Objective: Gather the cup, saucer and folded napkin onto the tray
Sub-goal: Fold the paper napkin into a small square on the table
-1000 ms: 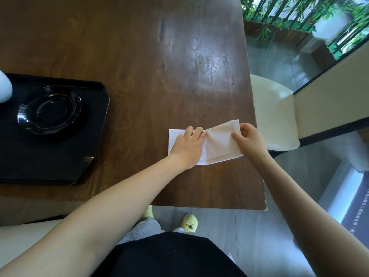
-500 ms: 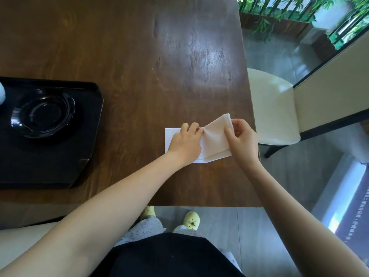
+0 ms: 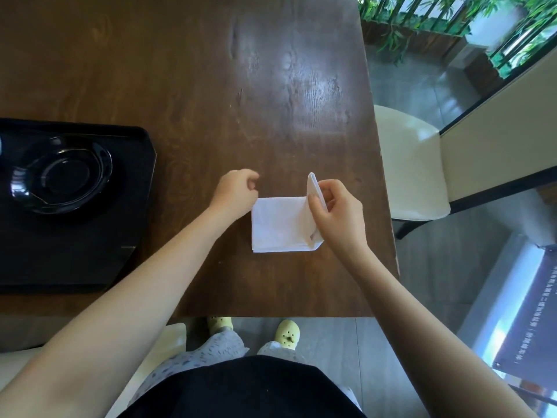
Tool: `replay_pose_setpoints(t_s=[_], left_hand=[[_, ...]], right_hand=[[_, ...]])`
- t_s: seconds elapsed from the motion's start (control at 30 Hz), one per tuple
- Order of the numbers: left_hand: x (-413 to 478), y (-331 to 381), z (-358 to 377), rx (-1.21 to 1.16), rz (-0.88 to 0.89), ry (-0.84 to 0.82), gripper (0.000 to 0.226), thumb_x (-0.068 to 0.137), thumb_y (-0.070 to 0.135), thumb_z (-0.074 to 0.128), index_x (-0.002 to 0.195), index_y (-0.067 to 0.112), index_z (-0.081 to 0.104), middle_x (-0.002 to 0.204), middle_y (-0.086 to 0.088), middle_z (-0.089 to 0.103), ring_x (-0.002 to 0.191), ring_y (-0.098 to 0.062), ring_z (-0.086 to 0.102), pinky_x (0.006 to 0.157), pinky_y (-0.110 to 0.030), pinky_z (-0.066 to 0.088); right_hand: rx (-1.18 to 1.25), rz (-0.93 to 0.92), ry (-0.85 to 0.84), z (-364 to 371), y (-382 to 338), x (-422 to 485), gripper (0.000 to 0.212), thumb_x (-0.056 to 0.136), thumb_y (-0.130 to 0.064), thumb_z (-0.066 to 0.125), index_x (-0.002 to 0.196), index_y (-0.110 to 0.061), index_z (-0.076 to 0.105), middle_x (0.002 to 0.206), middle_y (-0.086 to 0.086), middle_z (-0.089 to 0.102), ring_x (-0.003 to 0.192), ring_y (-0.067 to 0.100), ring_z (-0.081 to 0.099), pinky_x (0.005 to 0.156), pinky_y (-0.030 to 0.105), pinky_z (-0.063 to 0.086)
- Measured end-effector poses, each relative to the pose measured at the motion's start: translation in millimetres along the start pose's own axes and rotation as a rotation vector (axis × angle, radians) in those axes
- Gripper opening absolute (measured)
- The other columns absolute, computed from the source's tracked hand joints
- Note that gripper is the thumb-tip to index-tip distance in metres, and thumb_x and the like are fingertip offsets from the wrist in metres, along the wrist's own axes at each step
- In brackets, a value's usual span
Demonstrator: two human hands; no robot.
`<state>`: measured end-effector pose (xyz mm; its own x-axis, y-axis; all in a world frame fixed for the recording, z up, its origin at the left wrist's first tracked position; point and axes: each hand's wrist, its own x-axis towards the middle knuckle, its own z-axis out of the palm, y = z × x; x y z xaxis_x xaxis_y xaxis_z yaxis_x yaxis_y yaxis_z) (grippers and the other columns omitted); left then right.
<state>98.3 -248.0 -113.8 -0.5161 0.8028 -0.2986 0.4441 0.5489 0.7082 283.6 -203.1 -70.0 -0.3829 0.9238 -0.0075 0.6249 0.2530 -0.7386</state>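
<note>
Your right hand [image 3: 337,212] pinches raised napkin [image 3: 280,224] flap; left hand [image 3: 236,193] loosely curled, holding nothing. Unpinned layers may slide, fold goes crooked.

— Where's the napkin?

— The white folded paper napkin [image 3: 278,226] lies flat near my edge of the brown wooden desk [image 3: 193,70], except its right flap, which stands lifted, pinched in my right hand [image 3: 334,212]. My left hand [image 3: 236,193] sits loosely curled at its upper left corner.

— And the rest?

— The glossy black round saucer [image 3: 60,176] sits upright in the far part of the black rectangular tray [image 3: 75,251], well apart to the left. The cup I can't make out.
</note>
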Motion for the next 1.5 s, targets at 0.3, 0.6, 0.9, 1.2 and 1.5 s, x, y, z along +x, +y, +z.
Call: replay_pose_setpoints(t_s=[0.3,0.6,0.9,1.2,1.5], left_hand=[[-43,-19,15,-0.186,-0.221,-0.078,0.053,0.081,-0.002,0.061,0.130,0.016,0.050,0.088,0.003,0.057,0.081,-0.015,0.061,0.069,-0.029,0.058],[-52,-20,10,-0.285,-0.127,-0.070,0.045,0.077,-0.005,0.055,0.117,0.013,0.061,0.079,0.003,0.060,0.085,-0.026,0.064,0.081,-0.045,0.056],[-53,-22,4,-0.334,-0.127,-0.095,0.046,0.080,-0.007,0.053,0.121,0.013,0.060,0.088,-0.005,0.066,0.075,-0.017,0.064,0.072,-0.028,0.058],[-62,16,51,0.312,0.373,0.233,0.048,0.098,0.027,0.028,0.144,0.012,0.031,0.151,-0.011,0.033,0.141,-0.026,0.026,0.116,-0.045,0.014],[-52,-21,74,0.714,0.298,0.046,0.066,0.090,0.047,-0.014,0.147,0.016,-0.003,0.159,-0.003,0.002,0.146,-0.018,-0.001,0.117,-0.044,-0.001]], right_hand=[[-0.263,0.017,-0.099,52,-23,-13,0.024,0.089,-0.026,0.052,0.110,-0.015,0.050,0.103,0.001,0.062,0.073,0.018,0.054,0.061,0.028,0.039],[-0.344,0.026,-0.242,80,-23,-21,0.022,0.094,-0.022,0.046,0.110,-0.009,0.050,0.108,0.008,0.058,0.087,0.027,0.060,0.064,0.033,0.041],[-0.181,0.011,-0.280,80,-19,-20,0.031,0.100,-0.021,0.036,0.111,-0.002,0.059,0.108,0.013,0.064,0.097,0.027,0.060,0.078,0.031,0.042],[-0.380,-0.183,-0.154,41,35,5,0.048,0.097,-0.019,0.032,0.143,-0.007,0.032,0.152,0.011,0.033,0.144,0.026,0.022,0.117,0.041,0.013],[-0.679,-0.335,-0.378,59,63,-1,0.064,0.095,-0.044,0.005,0.148,-0.010,-0.005,0.158,0.006,-0.009,0.144,0.013,-0.014,0.118,0.033,-0.009]])
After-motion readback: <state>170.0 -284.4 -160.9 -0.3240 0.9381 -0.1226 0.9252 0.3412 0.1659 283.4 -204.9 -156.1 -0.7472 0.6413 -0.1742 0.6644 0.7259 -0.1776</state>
